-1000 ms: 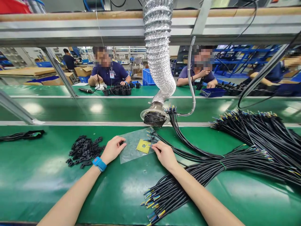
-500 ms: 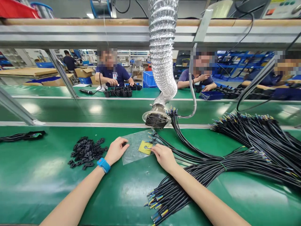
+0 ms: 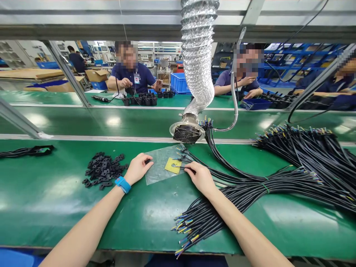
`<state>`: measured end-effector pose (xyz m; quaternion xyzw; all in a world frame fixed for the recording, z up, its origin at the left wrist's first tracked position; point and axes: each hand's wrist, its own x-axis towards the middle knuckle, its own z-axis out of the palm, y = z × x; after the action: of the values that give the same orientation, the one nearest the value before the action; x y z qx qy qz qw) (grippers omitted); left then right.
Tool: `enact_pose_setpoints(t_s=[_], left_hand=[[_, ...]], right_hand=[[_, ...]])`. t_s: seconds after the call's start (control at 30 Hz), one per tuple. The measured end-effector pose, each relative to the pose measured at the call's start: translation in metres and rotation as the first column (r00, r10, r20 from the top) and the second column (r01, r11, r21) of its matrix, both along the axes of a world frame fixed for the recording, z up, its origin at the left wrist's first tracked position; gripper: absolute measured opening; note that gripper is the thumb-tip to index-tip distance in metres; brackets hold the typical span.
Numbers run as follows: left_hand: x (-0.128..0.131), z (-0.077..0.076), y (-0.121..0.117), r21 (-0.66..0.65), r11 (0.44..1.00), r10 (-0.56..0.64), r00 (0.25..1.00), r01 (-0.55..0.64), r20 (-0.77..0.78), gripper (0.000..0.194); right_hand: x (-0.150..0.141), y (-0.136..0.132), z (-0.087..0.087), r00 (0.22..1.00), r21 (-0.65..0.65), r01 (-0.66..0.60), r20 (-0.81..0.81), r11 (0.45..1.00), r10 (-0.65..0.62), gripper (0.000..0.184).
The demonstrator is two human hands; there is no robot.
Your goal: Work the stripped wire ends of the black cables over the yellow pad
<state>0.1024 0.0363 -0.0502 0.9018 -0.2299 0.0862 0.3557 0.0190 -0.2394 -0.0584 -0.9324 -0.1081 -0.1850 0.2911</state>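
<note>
My left hand [image 3: 139, 167], a blue band on its wrist, is closed at the left edge of a clear plastic sheet [image 3: 155, 172]. A small black plastic piece [image 3: 147, 161] shows between its thumb and fingers. My right hand [image 3: 200, 178] pinches a black cable [image 3: 182, 167] near its end. The cable's bare tip points left over a yellow square pad [image 3: 169, 167] with a round hole, which lies on the sheet. Several other cable ends lie on the sheet just beyond the pad. Left of my left hand is a pile of small black plastic parts [image 3: 104, 168].
A large bundle of black cables [image 3: 244, 196] lies under my right forearm, with another stack [image 3: 303, 148] at the right. A round fan [image 3: 187, 133] on a silver duct [image 3: 198, 55] hangs beyond the sheet. Co-workers sit across the green bench [image 3: 69, 215].
My right hand has drawn slightly right from the pad, and more of the pinched cable shows. My left hand stays by the sheet. The camera view has shifted.
</note>
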Motion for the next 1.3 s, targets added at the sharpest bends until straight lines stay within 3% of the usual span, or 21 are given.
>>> enact_pose_setpoints(t_s=[0.2,0.37,0.47,0.57,0.67,0.8,0.9,0.97,1.03,1.17,1.3], left_hand=[[-0.001,0.000,-0.001,-0.016,1.000,0.003,0.999,-0.002,0.038,0.020],[-0.001,-0.003,-0.002,-0.044,0.999,0.016,0.999,-0.014,0.034,0.021],[-0.002,-0.003,-0.002,-0.051,0.999,0.016,0.999,-0.014,0.039,0.022],[-0.003,-0.002,-0.003,-0.039,0.999,0.018,1.000,-0.017,0.026,0.021],[-0.003,0.000,-0.003,-0.049,0.998,0.026,1.000,-0.026,0.011,0.020],[-0.006,0.006,-0.002,-0.147,0.988,0.046,0.999,-0.043,0.020,0.021],[-0.010,0.012,-0.003,-0.309,0.945,0.116,0.993,-0.108,0.007,0.027],[-0.013,0.017,-0.007,-0.444,0.882,0.128,0.987,-0.160,-0.102,0.035],[-0.014,0.023,-0.016,-0.542,0.815,0.060,0.960,-0.205,-0.273,0.043],[-0.012,0.037,-0.045,-0.676,0.703,-0.245,0.816,-0.223,-0.524,0.046],[-0.009,0.043,-0.079,-0.801,0.536,-0.492,0.673,-0.266,-0.552,0.036]], right_hand=[[0.003,0.004,0.001,0.992,-0.012,-0.034,0.120,0.999,0.035,0.020],[0.006,0.004,-0.001,0.992,-0.175,-0.055,0.103,0.983,0.074,0.019],[0.007,0.005,-0.002,0.992,-0.345,-0.051,0.094,0.937,0.089,0.022],[0.007,0.006,-0.002,0.986,-0.509,-0.068,0.099,0.858,0.137,0.028],[0.006,0.007,0.000,0.978,-0.578,-0.090,0.105,0.811,0.182,0.030],[0.004,0.009,0.002,0.982,-0.568,-0.068,0.108,0.820,0.156,0.031],[0.004,0.011,0.004,0.988,-0.558,-0.060,0.087,0.828,0.131,0.027],[0.004,0.012,0.006,0.992,-0.532,-0.047,0.077,0.845,0.104,0.024],[0.004,0.011,0.008,0.995,-0.440,-0.004,0.091,0.898,0.049,0.020],[0.003,0.006,0.013,0.993,-0.061,0.032,0.119,0.998,-0.025,0.024],[0.003,0.000,0.014,0.998,0.276,-0.030,0.056,0.961,0.015,0.032]])
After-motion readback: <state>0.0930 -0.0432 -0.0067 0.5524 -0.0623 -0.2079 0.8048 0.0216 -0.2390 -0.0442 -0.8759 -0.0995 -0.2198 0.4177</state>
